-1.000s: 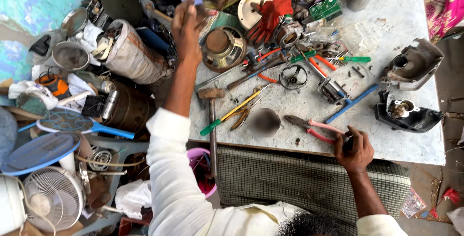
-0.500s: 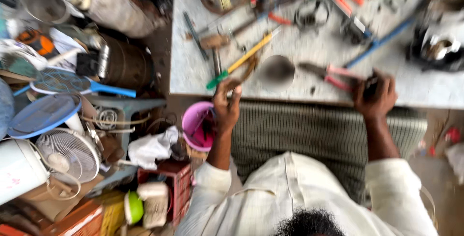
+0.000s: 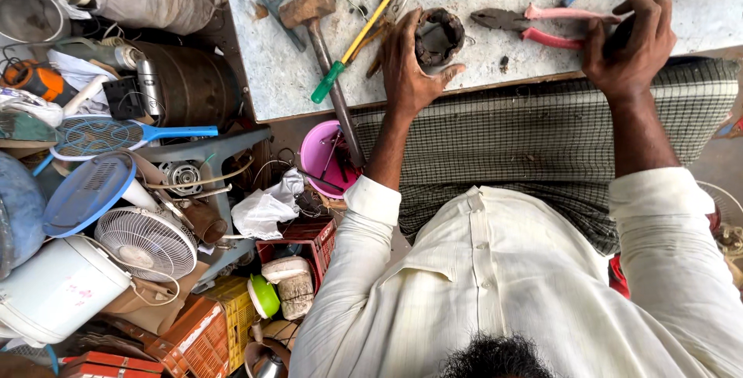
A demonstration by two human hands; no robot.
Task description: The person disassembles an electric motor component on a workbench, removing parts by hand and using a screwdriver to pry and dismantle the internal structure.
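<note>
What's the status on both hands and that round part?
Left hand gripping dark round part at bench edge. Right hand closed on small dark object. Pink-handled pliers between them.

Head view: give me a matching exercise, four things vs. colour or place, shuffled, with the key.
Things:
1. pliers
2. screwdriver
3. bucket
4. round part

Colour or place:
A. held in the left hand
B. green handle, yellow shaft
C. pink, below the bench edge
D. pink handles, beside the right hand

Pairs: 1-D, 2-B, 3-C, 4-A
</note>
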